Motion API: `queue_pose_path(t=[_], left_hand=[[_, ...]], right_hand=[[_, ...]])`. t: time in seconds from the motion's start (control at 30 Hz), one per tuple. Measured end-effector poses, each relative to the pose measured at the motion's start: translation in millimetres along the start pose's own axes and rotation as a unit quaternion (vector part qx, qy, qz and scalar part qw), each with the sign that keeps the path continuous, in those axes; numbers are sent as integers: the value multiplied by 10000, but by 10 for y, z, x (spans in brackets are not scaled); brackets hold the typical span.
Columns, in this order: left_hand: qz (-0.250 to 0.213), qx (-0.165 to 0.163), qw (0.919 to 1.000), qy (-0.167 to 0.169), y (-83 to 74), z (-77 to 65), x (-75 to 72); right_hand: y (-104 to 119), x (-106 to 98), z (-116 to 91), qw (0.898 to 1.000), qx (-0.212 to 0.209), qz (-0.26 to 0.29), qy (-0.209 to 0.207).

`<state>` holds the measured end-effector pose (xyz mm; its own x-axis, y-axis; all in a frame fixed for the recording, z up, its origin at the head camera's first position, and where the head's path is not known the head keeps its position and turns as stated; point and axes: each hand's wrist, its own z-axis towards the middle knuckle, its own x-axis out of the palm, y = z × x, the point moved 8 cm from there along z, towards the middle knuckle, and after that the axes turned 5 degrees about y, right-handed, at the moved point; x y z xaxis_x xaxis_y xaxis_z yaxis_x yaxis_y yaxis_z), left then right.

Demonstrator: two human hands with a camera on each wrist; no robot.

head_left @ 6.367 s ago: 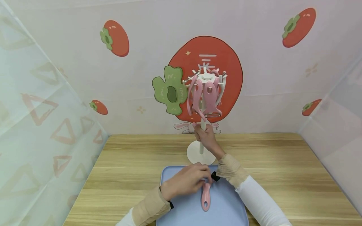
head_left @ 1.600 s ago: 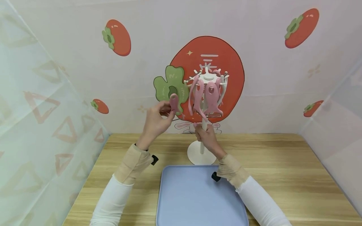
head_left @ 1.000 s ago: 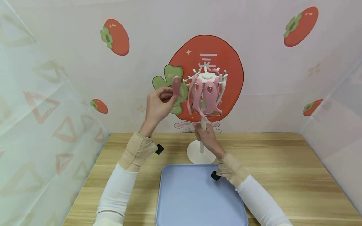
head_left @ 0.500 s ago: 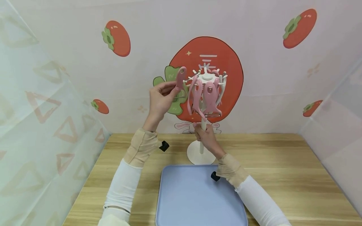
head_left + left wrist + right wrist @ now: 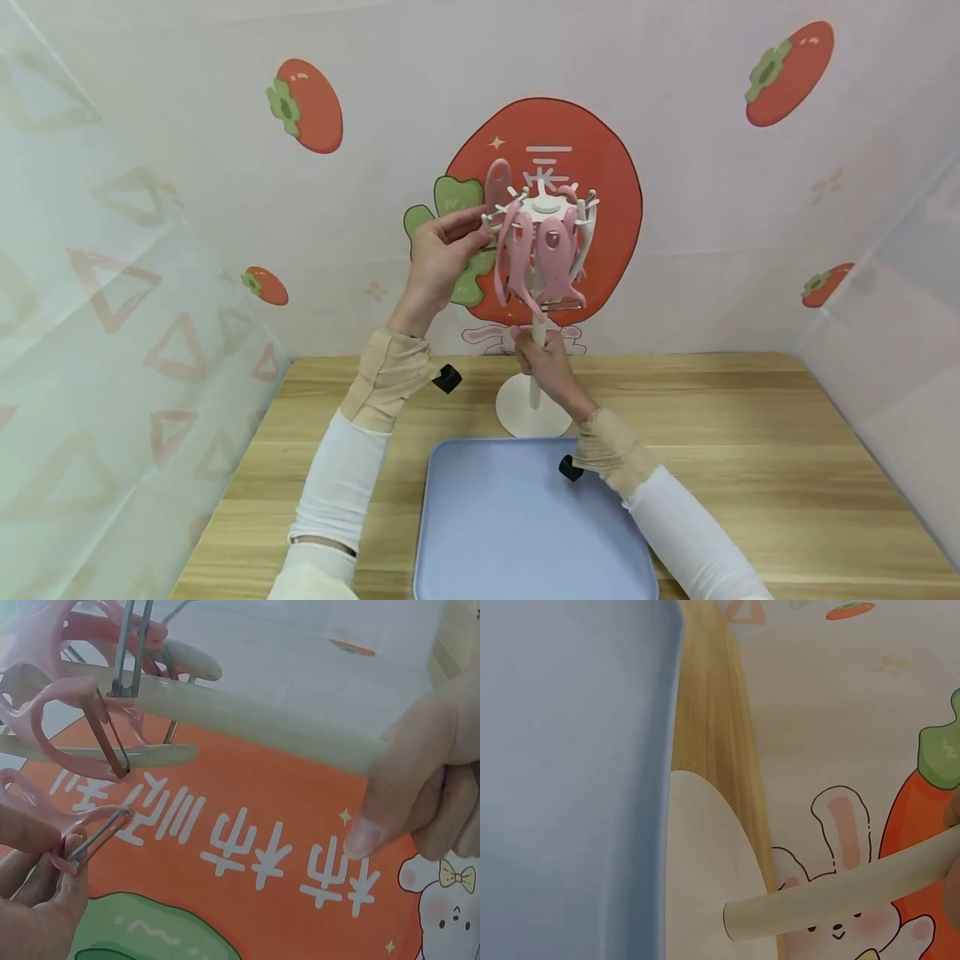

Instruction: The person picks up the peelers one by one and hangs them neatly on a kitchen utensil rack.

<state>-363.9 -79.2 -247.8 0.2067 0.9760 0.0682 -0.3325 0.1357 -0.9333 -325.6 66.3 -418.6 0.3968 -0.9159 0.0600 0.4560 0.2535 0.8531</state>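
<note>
My left hand [image 5: 438,262] pinches a pink Y-shaped peeler [image 5: 497,185] by its head, handle hole upward, at the left side of a white rotating rack [image 5: 545,205]. In the left wrist view the peeler's metal blade [image 5: 101,838] shows beside the fingers. Several pink peelers [image 5: 555,262] and some white-handled ones hang from the rack's hooks. My right hand [image 5: 550,364] grips the rack's pole [image 5: 535,392] below them. The right wrist view shows the lower pole [image 5: 810,904] rising from the round white base [image 5: 709,847], with only a sliver of the hand visible.
A blue tray [image 5: 532,517] lies in front of the rack's base on the wooden table [image 5: 750,467]. Behind stands a backdrop [image 5: 697,167] printed with red fruit. Black wrist cameras [image 5: 447,379] stick out from the bandaged wrists.
My left hand has picked the pink peeler up off the tray, then raised it and brought it rightward to the rack's hooks. The right hand has kept its grip on the pole.
</note>
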Motion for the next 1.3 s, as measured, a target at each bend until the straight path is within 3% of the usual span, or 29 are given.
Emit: queue_pose_path(t=[0.17,0.57,0.97,1.3], left_hand=[[-58,-143,9996,218,16,30,79],[284,-52,9956,889,11,33,256],[-8,-159,9947,1021,50,22,313],[-634,-330,9899,1227,123,24,356]], right_hand=[[-20,-10,-2,10000,92,9,-29],[-27,-6,-12,9999,99,-60,9],[-33,-19,0,9997,205,-129,-77],[-32,-18,11,9999,99,-87,-18]])
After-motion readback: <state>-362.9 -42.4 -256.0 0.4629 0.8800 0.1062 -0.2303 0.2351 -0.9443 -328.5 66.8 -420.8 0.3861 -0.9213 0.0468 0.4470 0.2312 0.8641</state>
